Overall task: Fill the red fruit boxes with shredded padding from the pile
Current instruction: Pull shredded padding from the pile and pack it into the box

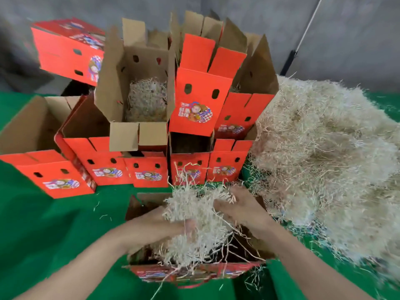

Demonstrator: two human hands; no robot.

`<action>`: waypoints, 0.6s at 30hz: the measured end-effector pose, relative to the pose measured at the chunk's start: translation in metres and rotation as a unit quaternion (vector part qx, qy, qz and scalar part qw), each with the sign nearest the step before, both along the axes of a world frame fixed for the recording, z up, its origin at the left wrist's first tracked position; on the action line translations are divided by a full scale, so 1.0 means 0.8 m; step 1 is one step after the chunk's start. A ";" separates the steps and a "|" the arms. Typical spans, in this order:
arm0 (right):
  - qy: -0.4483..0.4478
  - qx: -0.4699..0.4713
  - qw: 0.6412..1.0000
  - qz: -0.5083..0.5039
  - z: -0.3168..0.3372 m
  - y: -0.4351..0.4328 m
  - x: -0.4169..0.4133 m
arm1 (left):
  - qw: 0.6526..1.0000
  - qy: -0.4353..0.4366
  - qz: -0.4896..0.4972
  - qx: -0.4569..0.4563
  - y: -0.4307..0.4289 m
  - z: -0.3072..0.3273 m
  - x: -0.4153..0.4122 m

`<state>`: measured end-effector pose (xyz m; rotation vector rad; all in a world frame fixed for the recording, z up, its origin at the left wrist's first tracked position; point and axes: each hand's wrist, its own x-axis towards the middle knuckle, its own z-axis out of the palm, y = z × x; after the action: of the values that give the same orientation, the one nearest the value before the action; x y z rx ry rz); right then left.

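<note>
Stacked red boxes (pixel 194 109) block the far side, the padding pile (pixel 324 161) the right — green table (pixel 54 224) lies open left.

Green cloth (pixel 43 224), grey wall (pixel 357 40), white pole (pixel 309 24) leaning against it

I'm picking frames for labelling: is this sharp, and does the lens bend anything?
Head view: left hand, right hand and the padding clump between them smear with motion blur; stacked red boxes look sharper; the wide lens tilts boxes near the edges.

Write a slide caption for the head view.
Left hand and right hand hold shredded padding over an open red box beside the pile.
</note>
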<state>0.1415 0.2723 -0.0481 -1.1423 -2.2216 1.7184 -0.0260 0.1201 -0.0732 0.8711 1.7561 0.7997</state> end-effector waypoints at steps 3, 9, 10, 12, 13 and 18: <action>0.022 -0.086 0.996 -0.016 -0.011 -0.021 -0.012 | 0.999 -0.031 -0.010 -0.008 0.010 0.013 0.014; -0.019 -0.163 0.986 0.030 -0.026 -0.023 -0.003 | 0.998 -0.029 0.022 -0.060 0.023 -0.004 0.014; -0.038 -0.151 0.987 0.041 -0.030 -0.024 -0.002 | 0.997 -0.020 0.027 -0.074 0.023 -0.005 0.015; -0.085 -0.128 0.986 0.069 -0.034 -0.020 0.002 | 0.995 0.023 0.014 -0.099 0.022 -0.010 0.013; -0.106 -0.114 0.984 0.084 -0.032 -0.016 0.005 | 0.992 0.055 0.002 -0.110 0.020 -0.013 0.010; -0.176 -0.037 0.976 0.125 -0.020 0.005 0.022 | 0.972 0.174 -0.057 -0.149 0.012 -0.019 -0.008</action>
<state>0.1595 0.2763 -0.0637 -1.3251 -2.6296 1.8224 -0.0320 0.1295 -0.0882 0.9357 2.0439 0.3042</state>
